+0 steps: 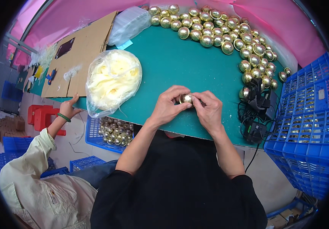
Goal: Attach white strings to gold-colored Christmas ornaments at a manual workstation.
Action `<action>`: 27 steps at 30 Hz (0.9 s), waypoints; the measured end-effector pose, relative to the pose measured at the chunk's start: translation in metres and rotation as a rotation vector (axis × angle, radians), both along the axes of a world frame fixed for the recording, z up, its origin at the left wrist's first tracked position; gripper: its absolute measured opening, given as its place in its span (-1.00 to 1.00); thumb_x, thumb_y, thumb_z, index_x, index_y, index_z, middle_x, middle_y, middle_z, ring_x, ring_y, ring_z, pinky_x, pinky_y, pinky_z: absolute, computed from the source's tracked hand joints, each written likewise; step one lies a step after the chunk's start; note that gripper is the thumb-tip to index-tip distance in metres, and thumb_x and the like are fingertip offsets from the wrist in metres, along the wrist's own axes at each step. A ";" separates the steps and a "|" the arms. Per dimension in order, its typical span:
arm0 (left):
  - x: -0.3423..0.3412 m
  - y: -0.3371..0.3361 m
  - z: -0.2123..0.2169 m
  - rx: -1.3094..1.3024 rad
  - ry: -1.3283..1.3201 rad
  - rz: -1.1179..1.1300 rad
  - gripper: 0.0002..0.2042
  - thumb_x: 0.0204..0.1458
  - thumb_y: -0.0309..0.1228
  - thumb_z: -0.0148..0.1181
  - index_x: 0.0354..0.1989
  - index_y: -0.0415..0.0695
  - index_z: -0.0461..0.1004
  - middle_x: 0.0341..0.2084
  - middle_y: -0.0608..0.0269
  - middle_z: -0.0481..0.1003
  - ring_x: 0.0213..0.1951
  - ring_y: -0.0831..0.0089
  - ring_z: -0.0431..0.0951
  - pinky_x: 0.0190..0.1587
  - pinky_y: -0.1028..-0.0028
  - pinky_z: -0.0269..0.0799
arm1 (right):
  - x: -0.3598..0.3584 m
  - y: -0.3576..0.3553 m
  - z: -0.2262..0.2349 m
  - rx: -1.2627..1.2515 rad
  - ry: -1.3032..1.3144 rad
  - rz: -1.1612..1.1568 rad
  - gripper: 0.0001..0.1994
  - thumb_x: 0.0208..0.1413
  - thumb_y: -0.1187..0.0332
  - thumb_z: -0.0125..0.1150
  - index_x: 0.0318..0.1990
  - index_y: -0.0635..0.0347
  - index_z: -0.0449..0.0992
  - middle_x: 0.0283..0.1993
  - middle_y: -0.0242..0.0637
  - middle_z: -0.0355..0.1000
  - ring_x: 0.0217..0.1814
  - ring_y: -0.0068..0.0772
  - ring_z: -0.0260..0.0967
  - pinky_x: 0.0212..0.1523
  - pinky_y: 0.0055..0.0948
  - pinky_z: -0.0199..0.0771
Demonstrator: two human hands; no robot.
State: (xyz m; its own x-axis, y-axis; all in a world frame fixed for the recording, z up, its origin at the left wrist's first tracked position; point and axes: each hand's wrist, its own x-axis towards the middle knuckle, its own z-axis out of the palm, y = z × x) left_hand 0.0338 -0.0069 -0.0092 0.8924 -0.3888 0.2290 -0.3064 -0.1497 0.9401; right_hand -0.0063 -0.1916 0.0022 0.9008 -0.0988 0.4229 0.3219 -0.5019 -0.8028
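- Starting at the far left, I see a co-worker's hand (68, 108) in a cream sleeve with a green bangle, fingertips resting on the near edge of the green table (172, 65)
- Behind that hand a flat cardboard sheet (84, 49) lies on the table, tilted away toward the pink backdrop
- Just right of the cardboard sits a clear plastic bag of pale yellow filling (113, 80), bulging over the table's front edge
- Below the bag, under the table edge, a blue crate of small gold balls (113, 133) stands on the floor
- My left hand (168, 106) is curled closed, thumb and fingertips pinching the left side of one gold ball (186, 98)
- That gold ball is held just above the table near its front edge, between both hands and mostly hidden by fingers
- My right hand (209, 108) is likewise closed around the ball's right side, fingertips meeting those of the left
- Along the back and right of the table a curved heap of gold balls (225, 34) runs from top centre down to the right
- Near the heap's lower end a black device with tangled cables (258, 110) sits at the table's right edge
- Furthest right, stacked blue crates (305, 118) hold more gold pieces
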 end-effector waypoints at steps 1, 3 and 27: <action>-0.002 0.000 -0.001 -0.030 0.016 0.000 -0.57 -0.03 -0.48 0.53 0.06 -0.19 0.64 -0.01 0.25 0.57 -0.25 0.59 0.45 -0.21 0.55 0.41 | 0.000 0.000 0.001 0.006 0.015 -0.005 -0.89 0.14 0.56 0.38 -0.19 0.28 0.73 -0.38 -0.24 0.55 -0.42 -0.49 0.47 -0.41 -0.48 0.45; -0.003 -0.001 -0.001 -0.060 0.030 0.002 -0.57 -0.03 -0.50 0.53 0.08 -0.18 0.64 0.02 0.29 0.57 -0.29 0.67 0.38 -0.24 0.61 0.35 | 0.000 0.001 0.002 0.012 0.005 -0.008 -0.89 0.14 0.55 0.39 -0.19 0.27 0.73 -0.39 -0.24 0.55 -0.42 -0.49 0.47 -0.42 -0.48 0.45; -0.004 -0.007 -0.010 -0.287 0.211 0.047 -0.78 0.17 -0.60 0.27 -0.02 -0.26 0.67 0.03 0.16 0.63 -0.10 0.58 0.57 -0.04 0.54 0.49 | -0.005 -0.002 0.002 0.057 0.044 0.048 -0.83 0.16 0.51 0.40 -0.10 0.20 0.75 -0.41 -0.29 0.53 -0.43 -0.52 0.40 -0.42 -0.48 0.39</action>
